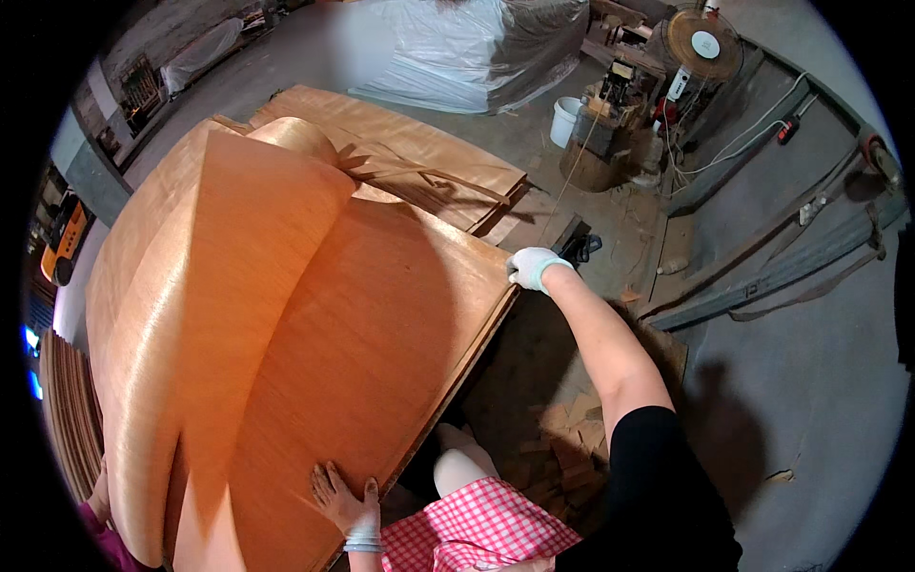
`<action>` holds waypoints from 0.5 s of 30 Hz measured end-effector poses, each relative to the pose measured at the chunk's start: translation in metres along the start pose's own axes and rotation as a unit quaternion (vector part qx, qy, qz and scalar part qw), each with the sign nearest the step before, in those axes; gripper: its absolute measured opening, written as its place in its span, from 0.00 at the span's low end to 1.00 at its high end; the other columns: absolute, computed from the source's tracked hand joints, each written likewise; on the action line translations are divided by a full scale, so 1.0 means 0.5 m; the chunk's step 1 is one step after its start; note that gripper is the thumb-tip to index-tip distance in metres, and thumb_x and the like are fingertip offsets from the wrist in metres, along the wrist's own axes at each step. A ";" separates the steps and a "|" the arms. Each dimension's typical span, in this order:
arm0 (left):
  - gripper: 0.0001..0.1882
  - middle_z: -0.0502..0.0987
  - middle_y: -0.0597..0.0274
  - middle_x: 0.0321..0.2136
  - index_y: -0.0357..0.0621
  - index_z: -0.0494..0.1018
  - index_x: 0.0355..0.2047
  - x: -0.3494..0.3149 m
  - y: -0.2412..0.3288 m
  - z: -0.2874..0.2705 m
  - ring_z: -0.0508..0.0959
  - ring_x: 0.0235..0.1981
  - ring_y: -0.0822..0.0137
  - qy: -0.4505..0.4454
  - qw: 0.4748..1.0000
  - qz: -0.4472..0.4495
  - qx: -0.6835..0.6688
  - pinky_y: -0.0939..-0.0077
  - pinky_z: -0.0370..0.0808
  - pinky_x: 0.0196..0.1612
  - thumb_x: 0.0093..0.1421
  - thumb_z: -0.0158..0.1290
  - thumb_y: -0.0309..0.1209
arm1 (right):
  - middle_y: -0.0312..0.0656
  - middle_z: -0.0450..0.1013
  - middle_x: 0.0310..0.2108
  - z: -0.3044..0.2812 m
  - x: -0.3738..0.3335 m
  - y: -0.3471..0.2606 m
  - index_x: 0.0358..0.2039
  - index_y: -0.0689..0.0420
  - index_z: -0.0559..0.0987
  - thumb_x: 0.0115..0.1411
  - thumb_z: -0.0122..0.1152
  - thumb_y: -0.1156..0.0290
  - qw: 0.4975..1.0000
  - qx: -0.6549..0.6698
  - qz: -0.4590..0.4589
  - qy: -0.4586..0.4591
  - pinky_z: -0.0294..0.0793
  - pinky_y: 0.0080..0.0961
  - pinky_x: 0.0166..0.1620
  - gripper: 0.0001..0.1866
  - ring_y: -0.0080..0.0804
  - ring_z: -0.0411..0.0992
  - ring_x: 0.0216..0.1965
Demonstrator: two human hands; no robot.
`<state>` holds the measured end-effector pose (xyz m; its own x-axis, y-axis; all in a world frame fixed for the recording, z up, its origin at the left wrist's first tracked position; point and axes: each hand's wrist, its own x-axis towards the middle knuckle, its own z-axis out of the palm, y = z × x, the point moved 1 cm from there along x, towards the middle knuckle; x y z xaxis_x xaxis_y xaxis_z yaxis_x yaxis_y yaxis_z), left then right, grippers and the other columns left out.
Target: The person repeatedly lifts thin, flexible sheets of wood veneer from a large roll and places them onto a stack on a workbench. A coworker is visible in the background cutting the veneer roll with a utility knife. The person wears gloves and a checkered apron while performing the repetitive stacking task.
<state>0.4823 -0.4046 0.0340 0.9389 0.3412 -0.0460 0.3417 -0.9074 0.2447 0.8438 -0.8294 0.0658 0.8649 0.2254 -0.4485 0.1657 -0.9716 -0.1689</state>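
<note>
One sheet [372, 324] lies under my spread left hand [349, 503] while my right hand [536, 268] grips its corner, seemingly to keep it flat.

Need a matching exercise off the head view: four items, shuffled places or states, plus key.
1. Left hand
2. Right hand
3. Bucket
4. Plastic sheeting

A. White, upright
B. At a corner of the veneer sheet
C. Translucent, draped
D. Fingers spread on the veneer sheet

Pairs: 1-D, 2-B, 3-A, 4-C
</note>
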 end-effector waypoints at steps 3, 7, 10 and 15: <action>0.44 0.56 0.39 0.64 0.34 0.57 0.63 -0.003 0.001 -0.003 0.54 0.66 0.43 0.029 0.999 0.011 0.029 0.52 0.48 0.68 0.52 0.58 0.47 | 0.45 0.77 0.46 -0.015 -0.016 -0.015 0.45 0.48 0.81 0.57 0.58 0.65 1.000 0.000 0.000 0.010 0.72 0.38 0.50 0.15 0.45 0.74 0.48; 0.41 0.63 0.37 0.60 0.34 0.61 0.61 0.000 0.003 0.023 0.62 0.62 0.41 -0.067 0.989 -0.081 -0.102 0.55 0.56 0.66 0.56 0.55 0.52 | 0.48 0.76 0.46 -0.030 -0.007 0.024 0.46 0.54 0.79 0.59 0.56 0.65 1.000 -0.018 0.005 0.024 0.73 0.38 0.50 0.16 0.48 0.74 0.48; 0.34 0.68 0.41 0.57 0.35 0.63 0.60 -0.014 -0.082 0.091 0.69 0.57 0.45 -0.119 0.992 -0.029 -0.032 0.58 0.65 0.61 0.62 0.48 0.49 | 0.47 0.76 0.46 -0.030 0.001 -0.038 0.45 0.52 0.80 0.58 0.56 0.66 0.999 -0.049 -0.010 0.019 0.72 0.38 0.51 0.15 0.47 0.74 0.48; 0.23 0.70 0.48 0.56 0.44 0.64 0.59 -0.013 -0.114 0.155 0.72 0.56 0.50 -0.095 0.976 0.130 0.150 0.58 0.68 0.59 0.66 0.40 0.37 | 0.45 0.77 0.46 0.014 0.006 0.003 0.43 0.47 0.82 0.57 0.58 0.65 0.999 -0.022 0.032 0.008 0.74 0.38 0.50 0.14 0.46 0.75 0.48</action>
<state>0.4602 -0.3740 -0.0546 0.9765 0.0644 -0.2055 0.0614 -0.9979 -0.0214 0.8434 -0.8296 0.0578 0.8814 0.1624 -0.4436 0.1302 -0.9862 -0.1024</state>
